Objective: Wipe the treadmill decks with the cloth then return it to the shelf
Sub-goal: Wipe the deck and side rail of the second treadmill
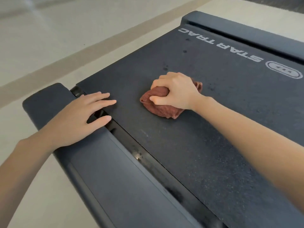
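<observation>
Dark grey side rail (102, 170) runs from 6 o'clock up toward 9, nearest the camera, with a narrow, grimy groove (148, 162) between it and the black belt (197, 145). The belt spreads wide from 5 o'clock to 2, speckled with pale dust low down and a few dark spots higher up. Bare running surface lies on every side of the cloth.

At 9 o'clock the left hand (82, 116) lies flat, fingers straight and spread. Its palm is on the rail's end and its fingertips reach over the groove onto the belt's edge; it holds nothing.

Well apart from it, just past centre toward 1 o'clock, the right hand (174, 89) grips the bunched reddish-brown cloth (164, 111). The fingers curl over the top and the thumb pinches the near side, pressing it down on the belt. Cloth sticks out from under the hand at 5 o'clock and a little at 2.

Beyond, white STAR TRAC lettering (218, 45) reads upside down at 1 o'clock, and the far rail (246, 30) borders the belt at 2. Pale floor (32, 55) lies open from 9 to 12 o'clock — a tan stripe (82, 60) crosses it diagonally, alongside the belt's end edge.
</observation>
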{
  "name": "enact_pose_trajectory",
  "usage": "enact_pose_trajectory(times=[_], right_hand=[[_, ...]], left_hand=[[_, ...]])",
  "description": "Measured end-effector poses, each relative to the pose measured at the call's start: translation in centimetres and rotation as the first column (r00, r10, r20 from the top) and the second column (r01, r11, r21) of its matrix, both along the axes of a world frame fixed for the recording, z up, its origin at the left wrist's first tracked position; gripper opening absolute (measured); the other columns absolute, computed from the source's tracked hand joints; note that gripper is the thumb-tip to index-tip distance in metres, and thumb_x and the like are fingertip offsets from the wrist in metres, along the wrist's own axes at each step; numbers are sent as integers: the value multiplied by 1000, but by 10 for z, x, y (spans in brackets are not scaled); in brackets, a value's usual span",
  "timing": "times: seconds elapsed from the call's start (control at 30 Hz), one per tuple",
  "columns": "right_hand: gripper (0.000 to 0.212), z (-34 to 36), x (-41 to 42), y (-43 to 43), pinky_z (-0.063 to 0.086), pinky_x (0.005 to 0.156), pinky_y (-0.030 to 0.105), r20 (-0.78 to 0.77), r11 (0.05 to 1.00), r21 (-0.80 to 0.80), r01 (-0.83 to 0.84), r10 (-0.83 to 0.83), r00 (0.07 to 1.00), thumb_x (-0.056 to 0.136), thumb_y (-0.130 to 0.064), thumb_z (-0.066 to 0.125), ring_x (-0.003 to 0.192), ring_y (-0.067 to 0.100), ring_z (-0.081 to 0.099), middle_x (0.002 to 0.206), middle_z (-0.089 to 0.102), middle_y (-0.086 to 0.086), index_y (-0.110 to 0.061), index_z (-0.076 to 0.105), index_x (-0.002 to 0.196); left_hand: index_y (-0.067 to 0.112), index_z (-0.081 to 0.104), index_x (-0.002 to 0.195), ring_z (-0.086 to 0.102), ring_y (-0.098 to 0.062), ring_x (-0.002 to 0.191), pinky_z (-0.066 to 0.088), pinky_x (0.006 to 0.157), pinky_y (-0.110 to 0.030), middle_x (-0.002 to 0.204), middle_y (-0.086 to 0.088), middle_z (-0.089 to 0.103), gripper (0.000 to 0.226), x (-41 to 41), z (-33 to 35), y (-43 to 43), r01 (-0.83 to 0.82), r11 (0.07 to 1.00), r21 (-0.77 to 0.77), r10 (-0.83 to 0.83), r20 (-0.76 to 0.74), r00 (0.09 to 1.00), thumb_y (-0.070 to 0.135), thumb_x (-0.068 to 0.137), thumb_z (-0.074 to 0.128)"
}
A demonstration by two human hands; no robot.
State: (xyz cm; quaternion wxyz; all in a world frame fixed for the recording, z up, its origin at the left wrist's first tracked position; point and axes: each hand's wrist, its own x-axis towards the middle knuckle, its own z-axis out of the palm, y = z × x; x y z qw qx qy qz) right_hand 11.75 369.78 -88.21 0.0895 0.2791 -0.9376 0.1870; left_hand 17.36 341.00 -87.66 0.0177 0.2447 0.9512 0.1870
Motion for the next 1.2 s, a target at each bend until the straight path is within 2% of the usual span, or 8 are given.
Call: enact_pose_trajectory(times=[0.23, 0.33, 0.43, 0.57, 0.67, 0.87, 1.03, 1.2], right_hand=[[30, -8, -105, -65, 31, 76, 29, -56, 999, -22, 26, -27, 998, 85, -53, 54, 96, 18, 53, 93, 64, -4, -28, 64, 96], [32, -9, -131, -86, 33, 76, 32, -73, 992, -5, 126, -126, 989, 83, -54, 51, 97, 25, 55, 95, 66, 0, -27, 63, 96], [35, -11, -130, -98, 32, 81, 36, -111, 969, 20, 245, -242, 964, 83, -55, 49, 103, 29, 53, 101, 65, 3, -28, 63, 101], [40, -14, -83, -98, 34, 85, 40, -137, 920, 7, 391, -386, 912, 84, -56, 45, 103, 31, 52, 105, 64, 4, -30, 61, 109], [34, -13, -24, -96, 34, 80, 38, -122, 936, -31, 350, -351, 928, 84, -54, 47, 95, 30, 54, 95, 65, 2, -29, 63, 100], [28, -3, 103, -81, 37, 72, 36, -72, 968, -53, 244, -247, 966, 78, -49, 53, 76, 22, 51, 74, 60, -4, -25, 67, 83], [29, 18, 166, -57, 41, 74, 36, 47, 928, -293, 230, -226, 973, 74, -50, 54, 75, 16, 52, 76, 60, -9, -25, 66, 81], [32, 16, 184, -95, 39, 65, 31, 21, 987, -94, 133, -131, 991, 73, -55, 47, 70, 14, 48, 70, 55, -11, -30, 66, 78]], left_hand=[[39, 48, 130, 23, 2, 134, 13, 112, -28, 144, 17, 35, 61, -15, -6, -27, -77, 997, -3, 77, -58, 995, 65, 79, 27], [38, 51, 128, 22, 8, 129, 15, 109, -25, 143, 18, 37, 54, -19, -6, -29, -85, 996, 23, 86, -69, 994, 59, 82, 32], [34, 55, 126, 28, -2, 134, 18, 110, -30, 143, 14, 41, 40, -20, -8, -30, -100, 994, 38, 102, -77, 992, 46, 89, 43], [28, 59, 123, 34, -9, 132, 25, 104, -28, 139, 9, 48, 33, -15, -11, -30, -248, 963, 103, 259, -118, 959, 29, 91, 50], [21, 60, 123, 37, -16, 131, 27, 107, -35, 137, 2, 51, 34, -7, -9, -29, -366, 923, 119, 380, -135, 915, 24, 91, 50], [22, 52, 131, 25, -17, 140, 12, 116, -37, 145, 1, 41, 38, 32, -19, -25, -355, 933, 52, 359, -170, 918, 28, 95, 44], [21, 42, 139, 19, -13, 142, 5, 116, -31, 150, 3, 33, 43, 54, -20, -35, -259, 965, 48, 264, -170, 950, 35, 99, 34], [21, 39, 141, 15, -11, 142, 2, 117, -30, 151, 5, 30, 53, 66, -23, -54, -290, 952, 99, 304, -173, 937, 40, 93, 24]])
